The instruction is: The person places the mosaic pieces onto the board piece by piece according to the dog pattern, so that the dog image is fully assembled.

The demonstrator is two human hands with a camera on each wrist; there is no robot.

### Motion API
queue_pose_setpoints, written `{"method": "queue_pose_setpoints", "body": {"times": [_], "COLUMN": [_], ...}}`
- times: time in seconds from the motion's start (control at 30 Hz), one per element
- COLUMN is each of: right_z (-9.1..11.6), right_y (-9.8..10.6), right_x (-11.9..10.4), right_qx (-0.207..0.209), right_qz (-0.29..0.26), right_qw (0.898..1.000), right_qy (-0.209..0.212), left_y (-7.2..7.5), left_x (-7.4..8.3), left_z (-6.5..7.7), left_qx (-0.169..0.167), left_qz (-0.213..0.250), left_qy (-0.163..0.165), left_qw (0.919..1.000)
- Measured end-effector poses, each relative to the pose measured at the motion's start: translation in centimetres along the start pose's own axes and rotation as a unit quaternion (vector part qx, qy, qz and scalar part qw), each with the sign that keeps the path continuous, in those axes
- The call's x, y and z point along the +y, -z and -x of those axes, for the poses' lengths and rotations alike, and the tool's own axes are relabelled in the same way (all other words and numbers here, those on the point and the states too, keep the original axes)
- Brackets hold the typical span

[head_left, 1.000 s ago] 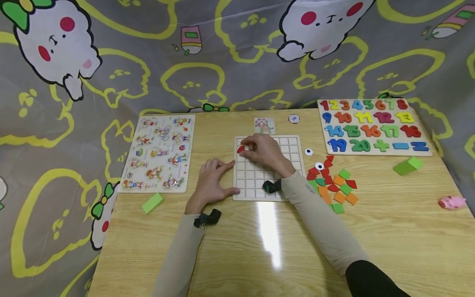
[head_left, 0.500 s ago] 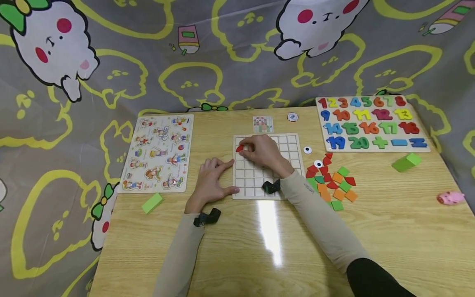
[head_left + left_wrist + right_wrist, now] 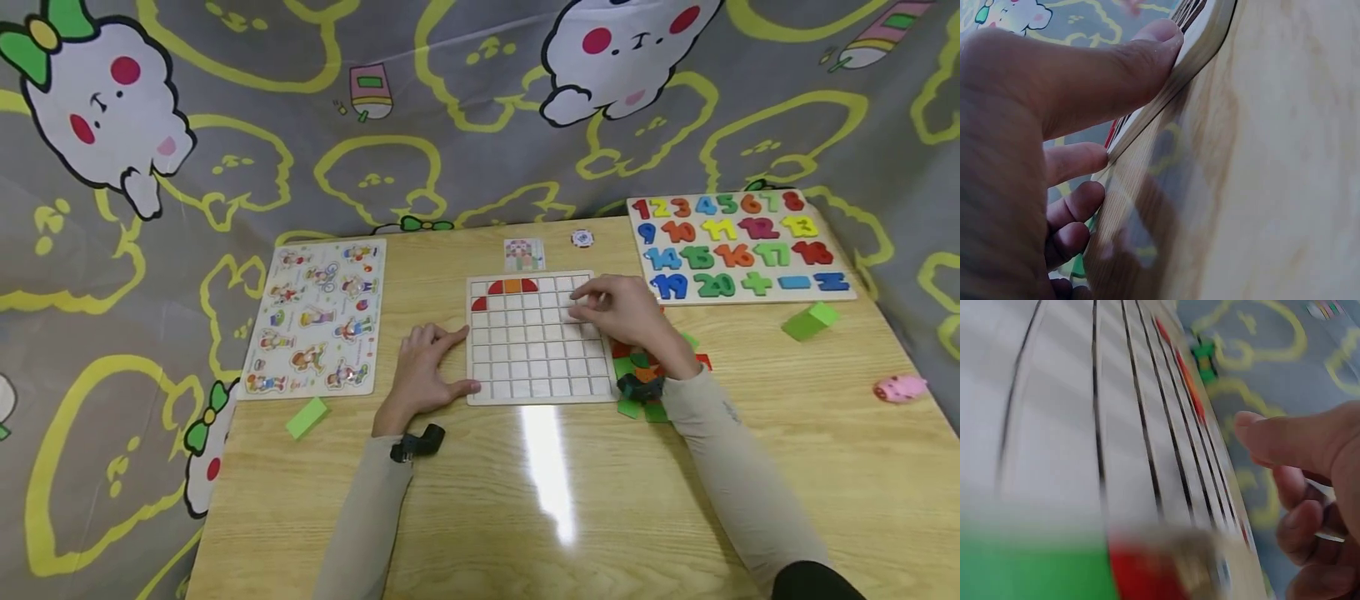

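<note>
A wooden grid board point(image 3: 536, 342) lies in the middle of the table, with several red quarter-round pieces point(image 3: 480, 305) and an orange square point(image 3: 512, 286) set in its upper left cells. My left hand point(image 3: 422, 368) touches the board's left edge with thumb and index finger spread apart. In the left wrist view the thumb point(image 3: 1141, 62) presses on the rim. My right hand point(image 3: 626, 310) hovers over the board's right edge, fingers loosely bent, nothing visible between them. Under its wrist, loose red, green and orange pieces point(image 3: 628, 408) are partly hidden.
A picture puzzle board point(image 3: 318, 317) lies on the left, a number puzzle board point(image 3: 738, 246) at the back right. Green blocks point(image 3: 307, 418) stand on both sides. A small patterned card point(image 3: 523, 254) and a round chip point(image 3: 582, 238) lie behind the grid; a pink pig point(image 3: 900, 388) sits far right.
My right hand has left the red piece at the grid's upper left and moved right to the board's right edge, uncovering the set pieces. The left hand stays at the left edge.
</note>
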State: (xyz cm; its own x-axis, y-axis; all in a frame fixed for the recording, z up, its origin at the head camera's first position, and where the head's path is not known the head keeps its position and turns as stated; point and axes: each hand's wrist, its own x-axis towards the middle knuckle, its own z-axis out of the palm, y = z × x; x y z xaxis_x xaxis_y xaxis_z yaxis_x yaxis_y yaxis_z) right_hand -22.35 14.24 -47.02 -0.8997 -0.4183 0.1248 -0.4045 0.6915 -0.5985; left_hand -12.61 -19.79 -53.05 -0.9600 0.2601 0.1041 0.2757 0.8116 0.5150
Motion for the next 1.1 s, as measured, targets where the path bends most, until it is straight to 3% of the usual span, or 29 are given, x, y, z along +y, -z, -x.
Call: {"method": "queue_pose_setpoints", "body": {"times": [0.17, 0.33, 0.5, 0.7, 0.8, 0.9, 1.1], "right_z": [4.0, 7.4, 8.8, 9.1, 9.0, 8.9, 6.9], "right_y": [4.1, 7.0, 7.2, 6.6, 6.4, 6.4, 6.0], "right_x": [3.7, 5.4, 6.5, 7.0, 7.0, 6.8, 4.9], "right_qx": [-0.005, -0.019, -0.041, -0.057, -0.065, -0.052, 0.038], "right_qz": [0.051, 0.097, 0.112, 0.098, 0.088, 0.08, 0.023], "right_qw": [0.998, 0.99, 0.98, 0.975, 0.974, 0.98, 0.996], "right_qy": [-0.043, -0.103, -0.16, -0.193, -0.196, -0.174, -0.082], "left_y": [-0.1, 0.0, 0.0, -0.2, -0.3, -0.4, -0.3], "left_x": [-0.1, -0.2, 0.0, 0.1, 0.1, 0.1, 0.1], "left_z": [0.0, 0.2, 0.3, 0.2, 0.2, 0.2, 0.1], "left_qx": [0.0, 0.006, 0.012, 0.009, 0.007, 0.005, 0.008], "left_qz": [-0.004, -0.007, -0.003, -0.001, 0.002, 0.002, -0.004], "left_qy": [0.002, 0.003, -0.001, -0.002, 0.0, 0.0, 0.0], "left_qw": [1.0, 1.0, 0.9999, 1.0, 1.0, 1.0, 1.0]}}
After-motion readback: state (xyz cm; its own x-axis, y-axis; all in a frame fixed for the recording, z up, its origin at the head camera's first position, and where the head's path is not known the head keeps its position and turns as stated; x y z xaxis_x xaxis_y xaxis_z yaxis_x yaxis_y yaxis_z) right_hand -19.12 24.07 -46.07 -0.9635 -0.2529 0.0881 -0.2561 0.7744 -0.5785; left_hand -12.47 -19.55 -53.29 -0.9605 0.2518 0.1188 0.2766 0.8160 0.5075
